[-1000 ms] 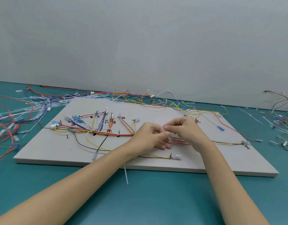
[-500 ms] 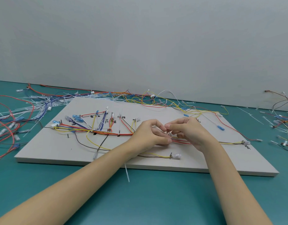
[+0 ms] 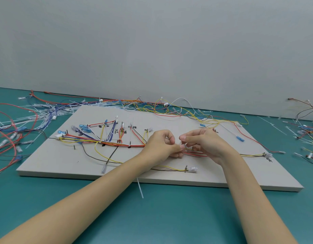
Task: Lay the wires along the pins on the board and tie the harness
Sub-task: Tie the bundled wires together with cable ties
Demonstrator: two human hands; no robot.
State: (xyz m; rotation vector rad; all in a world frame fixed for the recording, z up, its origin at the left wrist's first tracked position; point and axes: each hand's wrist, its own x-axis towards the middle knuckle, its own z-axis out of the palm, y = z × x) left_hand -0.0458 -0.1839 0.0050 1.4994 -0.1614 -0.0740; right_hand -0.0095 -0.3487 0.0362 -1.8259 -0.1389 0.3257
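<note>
A grey board [image 3: 169,178] lies on the teal table with a harness of red, orange, yellow and blue wires [image 3: 117,144] laid along its dark pins. Over the board's middle, my left hand [image 3: 160,145] and my right hand [image 3: 203,143] meet fingertip to fingertip. Both pinch a small clear cable tie [image 3: 183,146] around the red and brown wire bundle [image 3: 196,154] just below them. A yellow and brown pair runs to a clear connector [image 3: 191,168] near the front edge.
Loose wires and white cable ties [image 3: 37,115] are heaped on the table to the left, behind the board and at the far right [image 3: 307,132]. One white cable tie [image 3: 139,187] hangs over the board's front edge. A grey wall stands behind.
My right hand has come down and closer to the left one, and the fingertips of both have shifted slightly on the tie. The wires on the board have stayed put.
</note>
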